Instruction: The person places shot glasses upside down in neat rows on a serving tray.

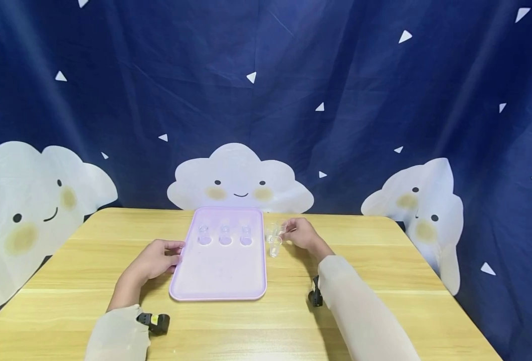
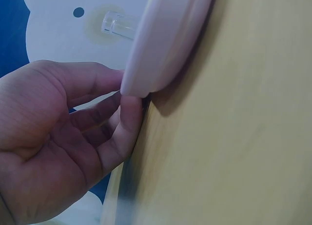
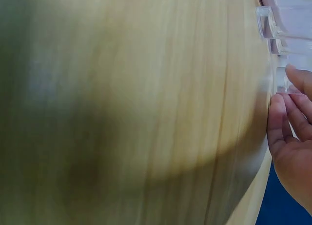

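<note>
In the head view a pale purple tray (image 1: pixel 220 281) lies on the table. My left hand (image 1: pixel 157 259) pinches its left rim; in the left wrist view the fingers (image 2: pixel 131 115) meet the tray's edge (image 2: pixel 161 44). Three small clear cups (image 1: pixel 225 235) stand in a row across the upper half of the tray. To the right of the tray, a few more clear cups (image 1: pixel 275 246) stand close together on the table. My right hand (image 1: pixel 301 233) is at this group and, in the right wrist view, pinches one small clear cup (image 3: pixel 282 81) between thumb and fingers.
The wooden table (image 1: pixel 383 306) has rounded far corners. Behind it hangs a dark blue curtain (image 1: pixel 266 110) with white clouds and triangles. A small black camera (image 1: pixel 157 323) sits on the left sleeve, another (image 1: pixel 315 292) on the right.
</note>
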Demonstrator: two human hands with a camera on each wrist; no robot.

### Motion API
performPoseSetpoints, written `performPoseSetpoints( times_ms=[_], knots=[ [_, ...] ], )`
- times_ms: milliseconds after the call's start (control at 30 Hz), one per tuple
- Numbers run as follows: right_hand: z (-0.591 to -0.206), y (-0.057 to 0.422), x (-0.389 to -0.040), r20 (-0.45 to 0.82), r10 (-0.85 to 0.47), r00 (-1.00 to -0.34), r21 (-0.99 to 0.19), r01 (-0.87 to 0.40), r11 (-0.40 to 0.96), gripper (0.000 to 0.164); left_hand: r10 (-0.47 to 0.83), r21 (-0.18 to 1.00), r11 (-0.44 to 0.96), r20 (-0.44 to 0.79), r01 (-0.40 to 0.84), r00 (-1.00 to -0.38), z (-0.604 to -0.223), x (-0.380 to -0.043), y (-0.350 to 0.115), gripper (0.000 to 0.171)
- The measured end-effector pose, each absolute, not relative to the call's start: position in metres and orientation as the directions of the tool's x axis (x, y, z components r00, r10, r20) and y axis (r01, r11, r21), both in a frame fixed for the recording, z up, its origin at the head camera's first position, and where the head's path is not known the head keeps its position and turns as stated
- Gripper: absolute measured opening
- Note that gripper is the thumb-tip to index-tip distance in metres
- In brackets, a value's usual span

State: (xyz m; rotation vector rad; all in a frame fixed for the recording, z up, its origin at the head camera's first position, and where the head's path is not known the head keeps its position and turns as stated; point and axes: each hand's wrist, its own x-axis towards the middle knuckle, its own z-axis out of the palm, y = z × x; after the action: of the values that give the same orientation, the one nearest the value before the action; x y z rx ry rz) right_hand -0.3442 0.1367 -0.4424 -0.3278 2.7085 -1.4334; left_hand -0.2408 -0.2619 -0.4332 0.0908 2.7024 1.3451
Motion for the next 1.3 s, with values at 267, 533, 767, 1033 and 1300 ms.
performPoseSetpoints(
  times_ms=[267,533,767,1033,1300],
  knots=[
    [-0.437,0.142,-0.342,0.066,-0.195,-0.978,-0.83,-0.163,0.534,0.015,0.112,0.796,0.605,-0.081,0.003,-0.99,-0.435,-0.241,-0.263,0.043],
    [-0.426,0.147,-0.339,0.15,-0.216,-0.965,-0.829,-0.242,0.504,0.014,0.117,0.79,0.613,-0.091,0.0,-0.989,-0.436,-0.241,-0.264,0.043],
    [-0.415,0.149,-0.335,0.22,-0.247,-0.944,-0.814,-0.317,0.487,0.012,0.114,0.795,0.606,-0.092,-0.004,-0.989,-0.438,-0.241,-0.264,0.043],
    [-0.406,0.148,-0.331,0.293,-0.267,-0.918,-0.769,-0.393,0.504,0.017,0.125,0.787,0.617,-0.088,0.008,-0.988,-0.436,-0.241,-0.265,0.043],
    [-0.393,0.141,-0.326,0.306,-0.305,-0.902,-0.747,-0.426,0.511,0.023,0.125,0.779,0.627,-0.079,0.017,-0.989,-0.435,-0.242,-0.264,0.042]
  ],
)
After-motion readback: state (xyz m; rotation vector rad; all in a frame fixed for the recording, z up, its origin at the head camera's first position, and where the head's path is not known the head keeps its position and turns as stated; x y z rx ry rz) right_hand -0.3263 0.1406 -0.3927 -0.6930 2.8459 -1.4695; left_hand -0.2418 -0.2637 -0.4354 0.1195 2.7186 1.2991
